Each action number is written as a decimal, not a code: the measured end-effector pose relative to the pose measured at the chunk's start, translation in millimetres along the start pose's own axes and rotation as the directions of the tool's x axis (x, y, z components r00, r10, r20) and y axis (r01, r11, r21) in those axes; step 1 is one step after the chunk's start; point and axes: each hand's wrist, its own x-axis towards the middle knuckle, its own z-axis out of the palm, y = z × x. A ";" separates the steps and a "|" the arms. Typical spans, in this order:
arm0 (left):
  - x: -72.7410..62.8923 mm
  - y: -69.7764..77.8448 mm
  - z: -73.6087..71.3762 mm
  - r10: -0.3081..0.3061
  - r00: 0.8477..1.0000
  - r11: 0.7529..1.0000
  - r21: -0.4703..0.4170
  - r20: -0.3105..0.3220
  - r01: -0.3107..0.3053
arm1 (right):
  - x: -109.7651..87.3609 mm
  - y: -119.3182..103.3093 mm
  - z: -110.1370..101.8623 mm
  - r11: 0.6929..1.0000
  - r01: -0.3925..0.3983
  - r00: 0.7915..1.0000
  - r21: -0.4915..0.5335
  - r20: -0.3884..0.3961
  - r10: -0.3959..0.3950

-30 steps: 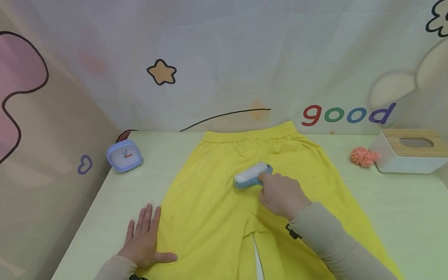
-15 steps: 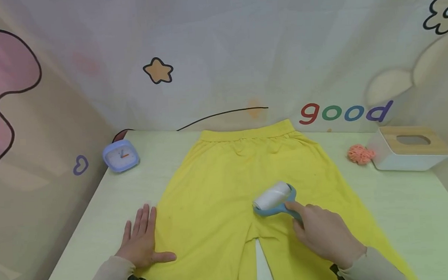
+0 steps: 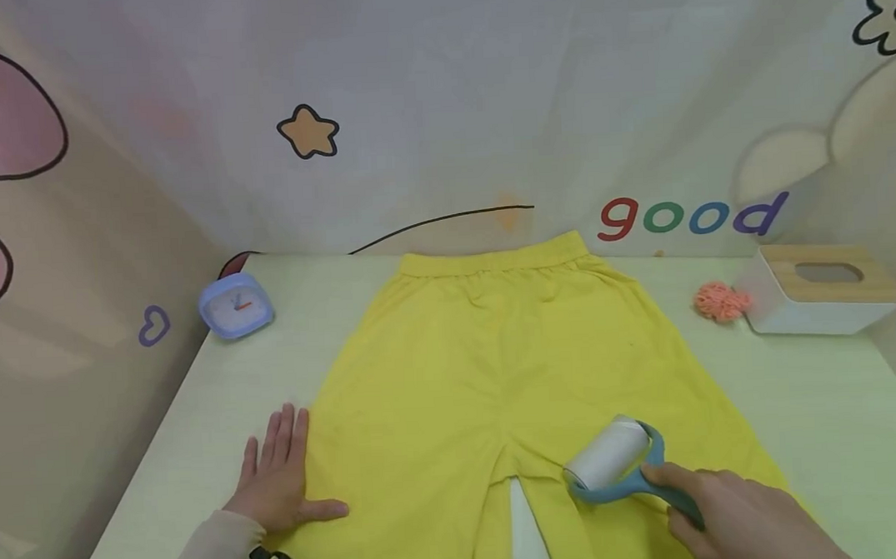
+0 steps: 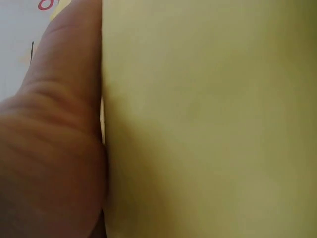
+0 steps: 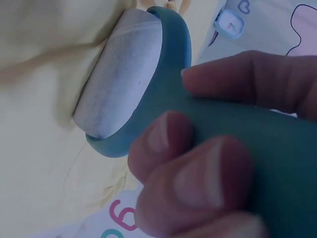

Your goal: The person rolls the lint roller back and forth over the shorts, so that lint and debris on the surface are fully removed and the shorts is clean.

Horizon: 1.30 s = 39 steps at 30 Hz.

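Yellow trousers (image 3: 437, 380) lie spread on the table, waistband toward the back wall. My right hand (image 3: 743, 512) grips the blue handle of a lint roller (image 3: 609, 456), whose white sheet roll rests on the right trouser leg near the crotch. In the right wrist view the lint roller (image 5: 124, 74) shows specks on its white surface, with fingers (image 5: 198, 173) wrapped about the handle. My left hand (image 3: 276, 479) lies flat at the left edge of the trousers, fingers straight and thumb spread onto the fabric. The left wrist view shows mostly yellow cloth (image 4: 208, 119) beside that hand.
A purple-blue alarm clock (image 3: 235, 305) stands at the table's back left. At the back right are a white tissue box (image 3: 818, 317) with a wooden lid and a coral pompom-like bundle (image 3: 722, 302) beside it. A printed fabric wall (image 3: 440, 105) closes off the back.
My right hand has drawn the lint roller toward me and to the right, from the upper middle of the trousers down to the right leg. The left hand stays in place.
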 end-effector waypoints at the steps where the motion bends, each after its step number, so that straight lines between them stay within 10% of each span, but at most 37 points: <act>1: 0.3 -0.2 -1.0 0.002 1.000 1.000 0.002 -0.006 -0.002 | 1.0 -2.4 -0.3 1.000 0.014 1.000 0.006 -0.028 -0.014; 7: 2.2 -4.5 1.9 0.014 1.000 1.000 -0.010 -0.013 -0.014 | 10.7 -20.6 -5.0 0.989 0.150 0.971 -0.007 -0.190 -0.148; 16: 5.6 -11.6 10.7 0.022 1.000 0.999 -0.023 -0.014 -0.022 | 35.3 -42.5 -17.1 0.969 0.249 0.944 0.004 -0.223 -0.242; 23: 5.1 -12.2 12.7 0.017 1.000 1.000 -0.016 -0.004 -0.017 | 64.7 -59.5 -21.3 0.961 0.270 0.940 0.060 -0.231 -0.250; 31: 3.3 -6.0 7.6 0.028 1.000 0.999 -0.029 -0.013 -0.028 | 75.8 -67.6 10.7 0.966 0.251 0.882 0.060 -0.426 -0.202; 39: 1.2 -5.6 4.1 0.024 0.999 0.999 -0.043 -0.029 -0.025 | 28.4 -46.2 23.8 0.989 0.112 0.942 0.099 -0.326 -0.075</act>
